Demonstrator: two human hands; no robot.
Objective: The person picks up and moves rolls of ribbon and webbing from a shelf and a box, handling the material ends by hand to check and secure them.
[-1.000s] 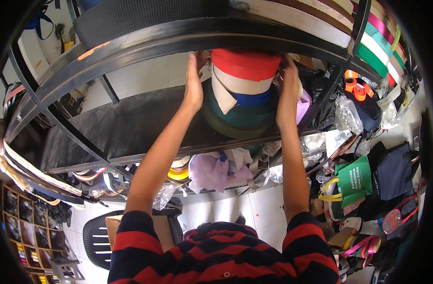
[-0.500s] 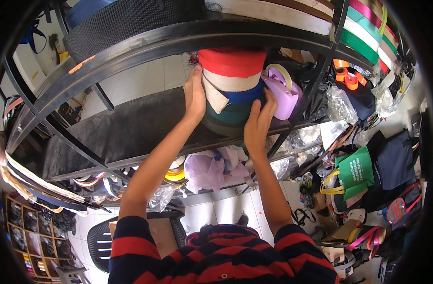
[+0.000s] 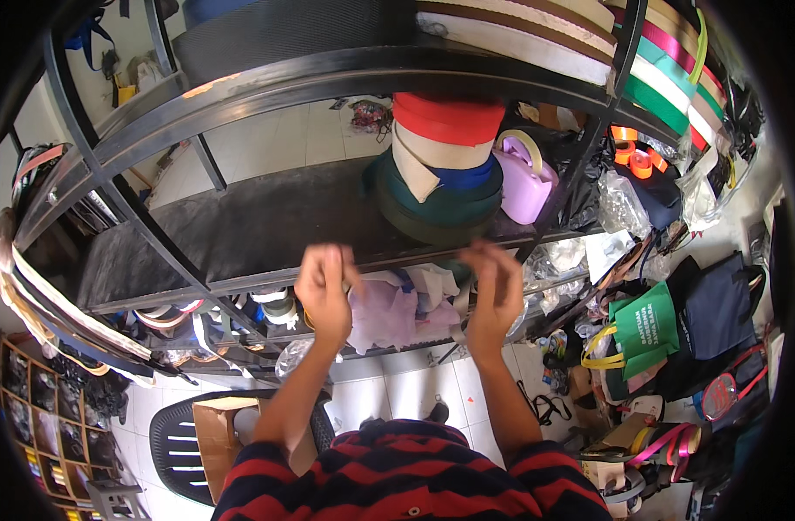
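currently the stack of webbing rolls (image 3: 442,167) stands upright on the black shelf (image 3: 276,201), its long axis toward twelve o'clock: at eleven o'clock from the right hand (image 3: 495,291), the nearer, and at two from the left hand (image 3: 326,293). both hands' fingers curl loosely, apparently around nothing; blur hides exactly how far open they are.

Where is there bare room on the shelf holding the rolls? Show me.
Bare: from the rolls leftward along the shelf, past the slanted post. Crowded: the right end, where rolls and lilac dispenser stand close together, black plastic beyond.
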